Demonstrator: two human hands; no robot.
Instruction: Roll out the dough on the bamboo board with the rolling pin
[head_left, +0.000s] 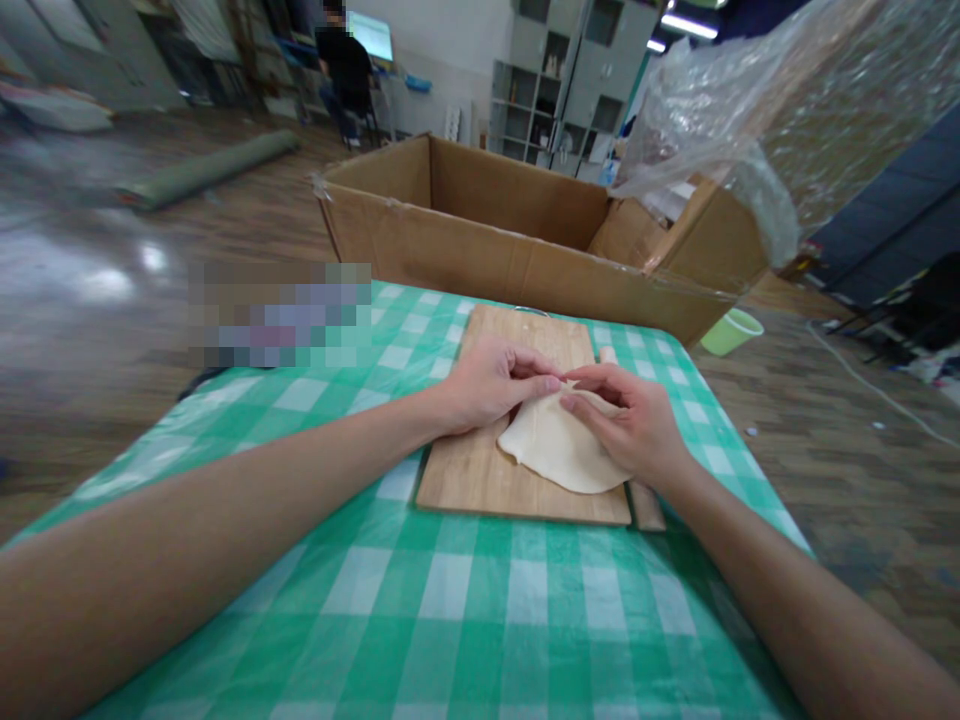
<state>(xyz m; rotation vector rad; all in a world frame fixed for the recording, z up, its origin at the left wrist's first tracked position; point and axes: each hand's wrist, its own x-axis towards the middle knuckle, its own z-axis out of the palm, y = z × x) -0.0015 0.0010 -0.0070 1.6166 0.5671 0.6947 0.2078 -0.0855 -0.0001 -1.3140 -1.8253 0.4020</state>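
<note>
A thin, pale sheet of dough (562,445) lies on a wooden cutting board (472,480), its near edge curved and uneven. My left hand (499,385) pinches the dough's far edge between thumb and fingers. Close beside it, my right hand (630,415) grips the same edge, fingertips almost touching those of the left. Part of the dough's far and right side is hidden under my hands. Along the board's right side lies a wooden rolling pin (646,507), partly covered by my right hand and wrist.
A green-and-white checked cloth (465,620) covers the table. Behind the table stands a large open cardboard box (510,255), with plastic wrap (720,110) at its right. A light green bin (731,332) is on the floor at right. A person (346,70) sits at a far desk.
</note>
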